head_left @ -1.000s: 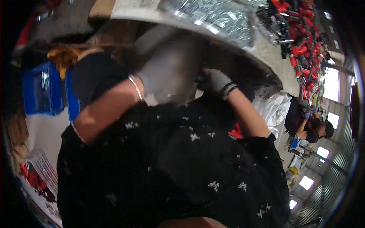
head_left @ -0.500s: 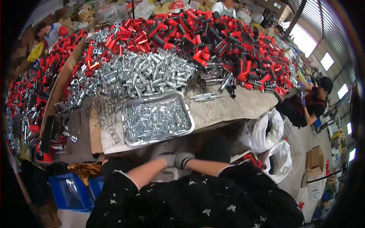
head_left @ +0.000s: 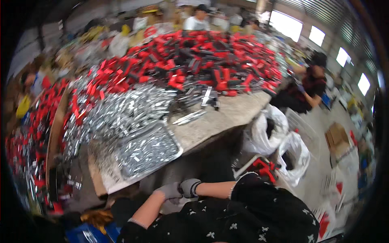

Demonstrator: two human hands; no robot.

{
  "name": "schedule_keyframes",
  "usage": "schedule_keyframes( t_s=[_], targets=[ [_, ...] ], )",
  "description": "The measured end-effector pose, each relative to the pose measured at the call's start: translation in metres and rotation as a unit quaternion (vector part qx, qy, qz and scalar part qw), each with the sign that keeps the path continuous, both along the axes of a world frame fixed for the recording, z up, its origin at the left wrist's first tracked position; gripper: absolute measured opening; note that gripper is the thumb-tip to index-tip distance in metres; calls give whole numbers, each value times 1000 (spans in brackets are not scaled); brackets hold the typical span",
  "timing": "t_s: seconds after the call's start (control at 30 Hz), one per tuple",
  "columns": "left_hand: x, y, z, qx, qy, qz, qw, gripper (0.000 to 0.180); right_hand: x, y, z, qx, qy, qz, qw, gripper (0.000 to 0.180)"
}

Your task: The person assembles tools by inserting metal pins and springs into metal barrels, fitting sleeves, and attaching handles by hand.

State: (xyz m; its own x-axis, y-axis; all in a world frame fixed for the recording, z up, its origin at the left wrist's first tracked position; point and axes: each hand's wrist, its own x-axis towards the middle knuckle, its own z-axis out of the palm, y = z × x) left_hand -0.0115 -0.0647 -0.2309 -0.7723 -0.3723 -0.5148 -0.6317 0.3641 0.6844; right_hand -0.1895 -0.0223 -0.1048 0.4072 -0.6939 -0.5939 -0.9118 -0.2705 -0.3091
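My left hand [head_left: 168,190] and my right hand [head_left: 190,187], both in grey gloves, are pressed together just below the table's front edge, above my dark flowered clothing [head_left: 243,214]. The picture is blurred, and nothing shows in either hand. Just beyond them on the table stands a flat metal tray [head_left: 178,150] full of small silvery parts. Behind it lies a heap of silvery metal parts [head_left: 121,109], then a large heap of red and black parts [head_left: 194,60].
A bare strip of table top [head_left: 227,115] runs to the right of the tray. Two white bags [head_left: 267,129] [head_left: 296,158] stand on the floor at the right, with a red and black piece [head_left: 263,168] beside them. One person [head_left: 308,85] sits at the right, another [head_left: 198,20] across the table.
The view has swung up from my lap to the whole table. My hands have come down from under the table's edge and now meet low in the picture.
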Motion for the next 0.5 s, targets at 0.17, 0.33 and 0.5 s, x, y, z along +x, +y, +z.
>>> schedule_keyframes(
  t_s=[0.17, 0.33, 0.5],
  targets=[
    [30, 46, 143, -99, 65, 114, 986, 55, -122, 80, 157, -67, -176, -49, 981, 44],
    [-5, 105, 171, -133, 81, 216, 964, 35, -139, 175, 157, -163, -292, -171, 927, 31],
    [-17, 119, 176, -122, 157, 237, 951, 48, -163, 244, 133, -221, -345, -227, 883, 57]
  ],
)
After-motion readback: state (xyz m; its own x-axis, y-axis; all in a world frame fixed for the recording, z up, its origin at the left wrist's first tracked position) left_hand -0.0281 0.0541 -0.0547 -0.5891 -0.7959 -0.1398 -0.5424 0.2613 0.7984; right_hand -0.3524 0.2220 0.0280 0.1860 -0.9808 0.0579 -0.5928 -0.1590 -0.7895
